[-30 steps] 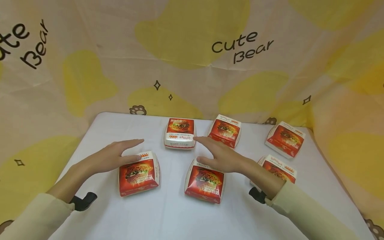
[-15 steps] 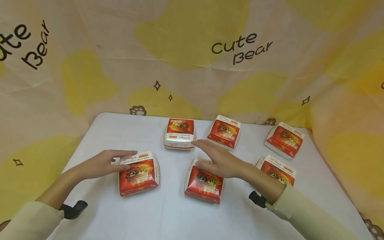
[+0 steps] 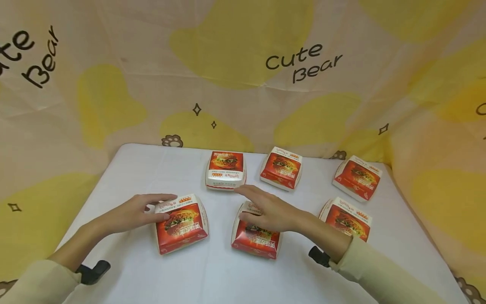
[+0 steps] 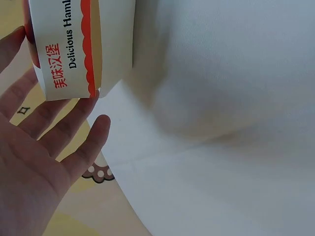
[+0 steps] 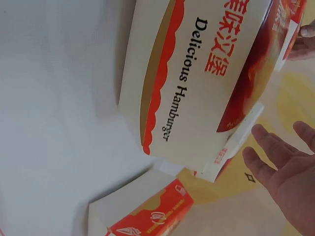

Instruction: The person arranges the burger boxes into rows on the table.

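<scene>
My left hand [image 3: 133, 213] touches the far left corner of a red and white hamburger box [image 3: 183, 230] in the head view. Its thumb lies over the printed lid; the fingers extend along the back edge. In the left wrist view, fairly straight fingertips meet the side wall of this box [image 4: 64, 54]. My right hand [image 3: 271, 213] hovers with fingers extended over a second hamburger box [image 3: 254, 240], hiding part of its lid. In the right wrist view, a gap separates those fingers [image 5: 275, 147] from the large nearby box [image 5: 197, 73].
Several more hamburger boxes stand on the white table [image 3: 171, 278]: one at the back centre [image 3: 225, 171], another beside it [image 3: 281, 169], one at the back right [image 3: 357, 177], and one [image 3: 347, 221] partly behind my right forearm. A patterned curtain [image 3: 228, 84] surrounds the table.
My left hand has come down onto the left hamburger box, which has shifted slightly right and turned a little. My right hand has dropped slightly over its box.
</scene>
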The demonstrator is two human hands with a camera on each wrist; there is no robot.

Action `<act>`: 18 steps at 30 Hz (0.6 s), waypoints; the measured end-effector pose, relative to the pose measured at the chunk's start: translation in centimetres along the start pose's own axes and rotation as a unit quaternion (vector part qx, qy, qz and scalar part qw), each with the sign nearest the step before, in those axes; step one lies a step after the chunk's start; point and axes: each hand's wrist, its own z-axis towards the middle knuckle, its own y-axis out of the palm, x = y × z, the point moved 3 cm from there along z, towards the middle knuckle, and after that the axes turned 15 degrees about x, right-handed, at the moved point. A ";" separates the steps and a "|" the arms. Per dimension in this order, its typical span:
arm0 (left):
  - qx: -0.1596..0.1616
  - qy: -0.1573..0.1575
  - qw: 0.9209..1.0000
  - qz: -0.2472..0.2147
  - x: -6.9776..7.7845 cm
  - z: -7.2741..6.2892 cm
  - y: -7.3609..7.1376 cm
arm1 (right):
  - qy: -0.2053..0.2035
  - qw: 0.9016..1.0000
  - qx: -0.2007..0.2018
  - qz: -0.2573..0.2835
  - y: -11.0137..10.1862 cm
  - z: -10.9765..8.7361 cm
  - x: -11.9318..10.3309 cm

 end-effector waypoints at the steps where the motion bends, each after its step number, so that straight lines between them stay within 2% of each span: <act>1: 0.000 -0.002 1.000 0.000 0.1 0.1 0.1 | -0.003 1.000 -0.003 -0.002 0.1 0.0 -0.1; 9: 0.005 0.006 1.000 0.025 1.3 0.5 1.2 | -0.023 0.999 -0.018 -0.028 1.1 0.4 -0.8; 18: 0.007 -0.004 0.998 0.064 2.4 1.0 2.1 | -0.059 0.996 -0.047 -0.051 2.0 0.5 -1.7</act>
